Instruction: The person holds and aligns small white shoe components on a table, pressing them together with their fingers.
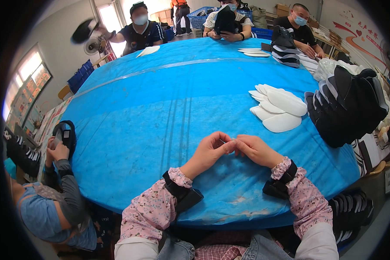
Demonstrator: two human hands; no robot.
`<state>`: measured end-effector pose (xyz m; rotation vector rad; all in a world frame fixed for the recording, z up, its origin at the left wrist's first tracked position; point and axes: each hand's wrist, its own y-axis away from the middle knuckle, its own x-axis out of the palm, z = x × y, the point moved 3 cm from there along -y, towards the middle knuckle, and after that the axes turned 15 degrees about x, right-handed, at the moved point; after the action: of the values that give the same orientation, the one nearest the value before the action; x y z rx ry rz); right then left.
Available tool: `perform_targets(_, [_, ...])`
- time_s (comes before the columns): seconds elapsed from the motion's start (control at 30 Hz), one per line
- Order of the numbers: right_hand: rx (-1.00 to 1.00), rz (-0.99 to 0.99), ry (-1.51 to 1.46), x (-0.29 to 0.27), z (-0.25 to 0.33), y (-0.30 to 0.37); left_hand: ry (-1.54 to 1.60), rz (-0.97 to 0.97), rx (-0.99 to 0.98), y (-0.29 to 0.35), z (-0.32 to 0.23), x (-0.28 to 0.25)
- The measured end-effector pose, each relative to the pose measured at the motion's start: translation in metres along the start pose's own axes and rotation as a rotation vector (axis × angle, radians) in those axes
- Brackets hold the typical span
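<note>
Grip: left hand (209, 151) and right hand (256, 149) meet fingertip to fingertip, pinching something too small to identify. Both rest on the blue counter (160, 112); white insoles (279, 108) lie well apart, rightward. Step judged: fine fingertip handling.

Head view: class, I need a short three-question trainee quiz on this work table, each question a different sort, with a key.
1. True or false: the left hand and right hand meet at the fingertips.
2. What colour is the table cover? A red, B blue, C green.
3. The white insoles lie to the person's ____.

Key: 1 true. 2 B. 3 right, beside the stacked black shoes.
</note>
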<state>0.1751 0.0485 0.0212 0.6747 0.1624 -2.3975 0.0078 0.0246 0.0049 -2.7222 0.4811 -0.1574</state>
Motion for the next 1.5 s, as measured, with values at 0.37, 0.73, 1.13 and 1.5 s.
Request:
perform_targets(0.37, [0.012, -0.006, 0.022, -0.0006, 0.0010, 0.0010, 0.025, 0.013, -0.002, 0.0001, 0.0009, -0.0002])
perform_targets(0.73, [-0.002, -0.006, 0.034, 0.0001, 0.0007, 0.0002, 0.011, 0.018, 0.008, 0.0006, 0.0027, -0.0017])
perform_targets(1.13, [-0.005, -0.025, 0.058, -0.0011, 0.0019, 0.0011, -0.010, 0.021, -0.004, 0.0001, 0.0037, -0.0008])
perform_targets(1.5, [-0.002, -0.025, 0.060, -0.0022, 0.0027, 0.0019, 0.048, 0.014, 0.011, 0.0000, 0.0050, 0.0000])
